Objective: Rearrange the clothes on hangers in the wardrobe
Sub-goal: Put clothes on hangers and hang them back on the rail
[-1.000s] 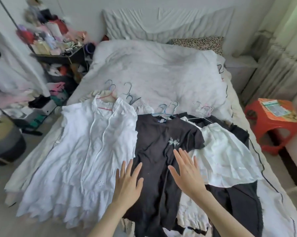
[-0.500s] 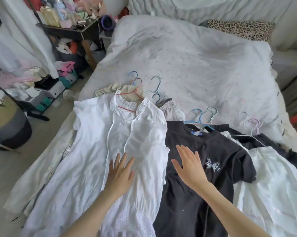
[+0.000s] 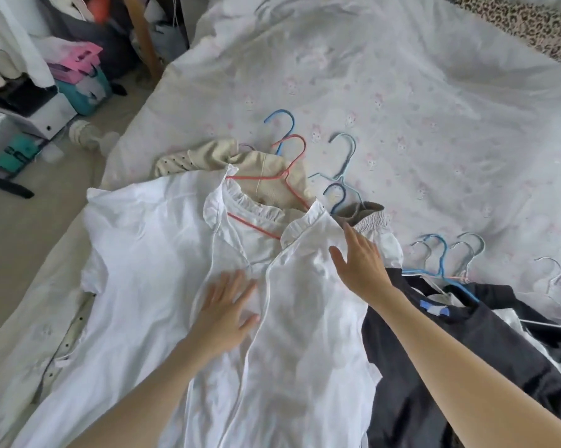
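Pressing my flat left hand point(image 3: 224, 310) on the white ruffle-collared cotton blouse point(image 3: 163, 270) lying on the bed point(image 3: 402, 108); right hand point(image 3: 358, 260) resting flat near its collar, gripping nothing; clothes are sitting on hangers, none hung yet.

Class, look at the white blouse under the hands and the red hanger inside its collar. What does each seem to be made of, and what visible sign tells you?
White blouse: thin woven fabric, probably cotton, matte, softly creased.
Red hanger: thin wire, seemingly coated; slim, evenly coloured.
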### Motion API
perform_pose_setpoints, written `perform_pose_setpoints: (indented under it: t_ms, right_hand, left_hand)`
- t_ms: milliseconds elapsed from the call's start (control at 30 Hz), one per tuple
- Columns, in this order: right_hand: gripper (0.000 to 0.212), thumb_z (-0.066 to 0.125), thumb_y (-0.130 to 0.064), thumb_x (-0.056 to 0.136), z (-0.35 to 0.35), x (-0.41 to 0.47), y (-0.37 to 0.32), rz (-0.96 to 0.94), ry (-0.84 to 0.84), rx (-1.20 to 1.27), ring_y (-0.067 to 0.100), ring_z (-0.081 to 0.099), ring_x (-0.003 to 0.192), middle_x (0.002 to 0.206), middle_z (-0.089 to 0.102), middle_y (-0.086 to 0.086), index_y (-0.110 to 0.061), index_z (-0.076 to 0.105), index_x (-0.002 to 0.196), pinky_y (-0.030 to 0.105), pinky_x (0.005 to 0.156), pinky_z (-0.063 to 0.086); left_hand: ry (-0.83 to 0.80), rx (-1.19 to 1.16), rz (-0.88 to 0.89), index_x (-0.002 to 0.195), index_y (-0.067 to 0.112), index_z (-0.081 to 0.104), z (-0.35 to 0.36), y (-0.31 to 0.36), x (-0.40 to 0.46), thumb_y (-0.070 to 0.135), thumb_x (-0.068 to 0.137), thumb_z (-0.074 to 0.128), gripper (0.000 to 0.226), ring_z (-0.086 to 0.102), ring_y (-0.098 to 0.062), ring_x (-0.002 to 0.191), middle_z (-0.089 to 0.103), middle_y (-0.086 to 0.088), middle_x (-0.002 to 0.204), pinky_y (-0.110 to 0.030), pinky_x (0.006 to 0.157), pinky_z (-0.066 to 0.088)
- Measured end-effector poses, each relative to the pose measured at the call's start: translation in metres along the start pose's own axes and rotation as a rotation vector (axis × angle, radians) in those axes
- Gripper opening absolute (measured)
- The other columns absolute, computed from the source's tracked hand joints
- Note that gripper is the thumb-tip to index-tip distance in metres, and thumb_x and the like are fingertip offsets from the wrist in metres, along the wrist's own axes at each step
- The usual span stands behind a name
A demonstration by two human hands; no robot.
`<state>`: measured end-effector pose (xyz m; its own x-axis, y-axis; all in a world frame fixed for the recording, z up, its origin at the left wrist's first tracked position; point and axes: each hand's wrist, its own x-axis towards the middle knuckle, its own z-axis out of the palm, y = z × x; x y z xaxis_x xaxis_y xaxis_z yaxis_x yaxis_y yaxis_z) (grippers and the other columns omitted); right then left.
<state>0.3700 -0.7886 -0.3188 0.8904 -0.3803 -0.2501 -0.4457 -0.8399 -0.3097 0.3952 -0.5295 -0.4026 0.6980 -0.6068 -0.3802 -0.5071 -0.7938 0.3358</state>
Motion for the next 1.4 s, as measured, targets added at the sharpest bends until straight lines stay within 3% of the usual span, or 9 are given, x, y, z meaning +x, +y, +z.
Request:
perform_pose_setpoints:
  t_ms: [100,200,500,700,867,1033,1200,1300,1400]
  right_hand:
    - [0.059,0.037,-0.036,0.098,0.008,0.027,-0.001,0.083,-0.088,0.0,0.029,0.031,0.135,0.149,0.031,0.01,-0.013,0.017,0.147,0.045,0.111,0.021]
    - [0.044,0.036,-0.032,0.098,0.014,0.04,-0.005,0.162,-0.08,0.077,0.035,0.041,0.124,0.134,0.045,0.019,-0.006,0.04,0.134,0.04,0.1,0.031]
    - [0.039,0.035,-0.031,0.1,0.018,0.037,-0.027,0.192,-0.013,0.075,0.033,0.045,0.114,0.121,0.05,0.016,-0.002,0.052,0.119,0.038,0.096,0.033]
    - [0.034,0.034,-0.027,0.099,0.019,0.032,-0.032,0.242,0.028,0.327,0.031,0.051,0.102,0.1,0.06,0.015,-0.002,0.057,0.1,0.035,0.087,0.029]
    - [0.033,0.043,-0.024,0.095,-0.001,0.008,-0.037,0.233,0.138,0.417,0.03,0.047,0.075,0.061,0.042,0.002,-0.009,0.045,0.065,0.035,0.066,0.032]
    - [0.043,0.057,-0.018,0.09,-0.053,-0.043,-0.021,0.141,0.327,0.438,0.021,0.036,0.06,0.054,0.034,-0.004,-0.019,0.034,0.053,0.034,0.066,0.028]
    - [0.042,0.063,-0.019,0.087,-0.11,-0.112,0.02,0.163,0.451,0.567,0.012,0.021,0.056,0.057,0.024,0.003,-0.005,0.035,0.059,0.025,0.05,0.018]
    - [0.045,0.064,-0.025,0.086,-0.144,-0.165,0.048,0.169,0.526,0.623,0.008,0.022,0.049,0.053,0.024,-0.002,-0.009,0.034,0.057,0.021,0.045,0.017]
    - [0.049,0.067,-0.032,0.084,-0.173,-0.228,0.08,0.238,0.628,0.675,0.006,0.023,0.05,0.054,0.028,-0.001,-0.002,0.039,0.059,0.023,0.047,0.015]
  left_hand:
    - [0.008,0.048,0.069,0.137,0.026,0.039,0.018,-0.007,0.007,0.062,0.08,0.03,0.069,0.036,-0.04,0.131,0.034,-0.016,0.147,-0.045,0.108,0.025]
    - [0.037,0.001,0.096,0.132,0.029,0.045,0.021,-0.014,0.008,0.06,0.089,0.026,0.056,0.042,-0.036,0.128,0.044,-0.012,0.142,-0.038,0.103,0.019]
    - [0.017,-0.113,0.161,0.133,0.032,0.042,0.017,-0.028,0.006,0.06,0.093,0.009,0.059,0.029,-0.03,0.135,0.039,-0.006,0.146,-0.026,0.108,0.004]
    - [0.008,-0.177,0.097,0.145,0.034,0.022,0.002,-0.02,0.002,0.066,0.07,-0.001,0.085,-0.008,-0.017,0.144,-0.011,0.012,0.151,-0.027,0.113,-0.007]
    - [0.279,-0.339,0.033,0.14,0.025,0.039,-0.041,-0.011,-0.008,0.053,0.081,0.014,0.069,0.018,-0.024,0.142,0.026,-0.006,0.152,-0.034,0.112,0.017]
    - [0.633,-0.273,0.049,0.139,0.008,0.037,-0.11,0.004,-0.007,0.035,0.09,0.027,0.057,0.023,-0.027,0.139,0.031,-0.015,0.148,-0.041,0.109,0.026]
    - [0.729,-0.149,0.128,0.142,0.005,0.031,-0.172,0.049,-0.006,0.032,0.093,0.027,0.056,0.025,-0.035,0.136,0.031,-0.019,0.148,-0.054,0.107,0.023]
    - [0.745,-0.078,0.29,0.127,0.009,0.053,-0.199,0.096,-0.015,0.032,0.092,0.03,0.048,0.045,-0.029,0.122,0.055,-0.012,0.127,-0.059,0.102,0.027]
    - [0.774,-0.097,0.506,0.102,0.016,0.063,-0.215,0.153,-0.035,0.03,0.09,0.039,0.03,0.058,-0.028,0.089,0.065,-0.007,0.093,-0.038,0.088,0.037]
